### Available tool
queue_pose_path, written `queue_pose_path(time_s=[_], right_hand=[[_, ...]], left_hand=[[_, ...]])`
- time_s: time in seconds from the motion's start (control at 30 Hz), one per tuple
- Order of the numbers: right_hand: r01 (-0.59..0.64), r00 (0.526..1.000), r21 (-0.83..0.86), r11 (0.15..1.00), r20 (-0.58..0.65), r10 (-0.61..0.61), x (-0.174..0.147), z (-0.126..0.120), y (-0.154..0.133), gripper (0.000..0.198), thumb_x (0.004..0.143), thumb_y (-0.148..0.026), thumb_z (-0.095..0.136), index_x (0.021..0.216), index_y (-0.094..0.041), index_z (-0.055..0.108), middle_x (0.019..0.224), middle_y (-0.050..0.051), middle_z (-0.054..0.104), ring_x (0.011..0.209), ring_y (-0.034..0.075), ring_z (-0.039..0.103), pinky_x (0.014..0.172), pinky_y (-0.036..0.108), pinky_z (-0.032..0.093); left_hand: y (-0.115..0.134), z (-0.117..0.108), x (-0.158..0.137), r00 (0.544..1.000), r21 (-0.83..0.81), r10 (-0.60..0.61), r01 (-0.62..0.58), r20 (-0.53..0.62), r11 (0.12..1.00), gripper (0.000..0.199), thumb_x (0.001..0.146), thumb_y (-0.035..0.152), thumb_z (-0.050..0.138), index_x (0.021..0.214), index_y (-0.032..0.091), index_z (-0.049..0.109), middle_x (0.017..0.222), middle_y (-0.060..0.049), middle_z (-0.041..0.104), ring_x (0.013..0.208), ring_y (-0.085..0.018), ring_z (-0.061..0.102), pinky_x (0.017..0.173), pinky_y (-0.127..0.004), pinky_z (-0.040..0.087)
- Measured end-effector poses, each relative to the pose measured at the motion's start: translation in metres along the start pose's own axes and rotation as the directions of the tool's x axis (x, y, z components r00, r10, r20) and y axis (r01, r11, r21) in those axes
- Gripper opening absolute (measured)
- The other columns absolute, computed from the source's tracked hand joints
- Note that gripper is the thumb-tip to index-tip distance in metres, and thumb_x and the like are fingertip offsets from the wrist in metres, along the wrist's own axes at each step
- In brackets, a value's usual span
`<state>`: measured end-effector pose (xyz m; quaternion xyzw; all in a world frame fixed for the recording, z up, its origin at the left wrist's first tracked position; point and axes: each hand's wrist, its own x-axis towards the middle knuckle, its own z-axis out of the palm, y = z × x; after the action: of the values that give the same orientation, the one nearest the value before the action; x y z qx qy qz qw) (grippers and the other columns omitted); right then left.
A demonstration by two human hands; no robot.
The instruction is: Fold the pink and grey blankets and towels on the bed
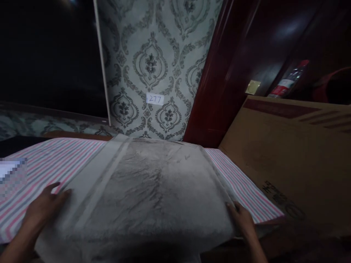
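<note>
A large grey towel (164, 182) with a paler band along its left side lies spread in front of me. Its pile is creased down the middle, and its near edge drapes down toward me. My left hand (44, 208) is at the left edge of the towel, with fingers apart and the fingertips touching or just over the cloth. At the near right corner my right hand (242, 217) has its fingers closed on the towel's edge. Beneath the towel is a pink, grey and white striped cloth (63, 155), showing on both sides.
A big cardboard box (296, 157) stands close on the right, with a plastic bottle (289, 80) behind its top edge. Behind are a patterned wall (148, 33) with a "277" label (155, 98), a dark screen (52, 58) and a dark red wooden panel (214, 87).
</note>
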<state>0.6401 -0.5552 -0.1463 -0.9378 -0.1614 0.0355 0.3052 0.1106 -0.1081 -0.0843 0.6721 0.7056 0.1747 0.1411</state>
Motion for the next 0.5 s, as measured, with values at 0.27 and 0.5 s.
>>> queue_pose_path(time_s=[0.27,0.5], right_hand=[[-0.133,0.990,0.270,0.954,-0.016,0.143,-0.044,-0.005,0.049,0.064,0.053,-0.074,0.056,0.081,-0.019,0.072,0.095,0.012,0.076,0.108,0.038,0.065,0.085,0.037,0.054],[-0.284,0.918,0.435,0.855,0.381,0.111,-0.089,-0.023,0.032,0.055,0.043,-0.071,0.075,0.065,-0.020,0.070,0.079,0.006,0.076,0.097,0.034,0.068,0.083,0.034,0.054]], left_hand=[[0.000,-0.040,-0.045,0.966,-0.436,-0.058,0.166,0.252,0.884,0.090,0.056,0.058,0.059,0.136,0.018,0.055,0.078,-0.006,0.075,0.092,-0.030,0.070,0.076,-0.034,0.053],[-0.030,-0.045,-0.051,0.941,-0.436,0.183,-0.043,0.284,0.899,0.090,0.047,0.077,0.068,0.128,0.040,0.063,0.132,0.004,0.066,0.117,-0.030,0.064,0.082,-0.040,0.062]])
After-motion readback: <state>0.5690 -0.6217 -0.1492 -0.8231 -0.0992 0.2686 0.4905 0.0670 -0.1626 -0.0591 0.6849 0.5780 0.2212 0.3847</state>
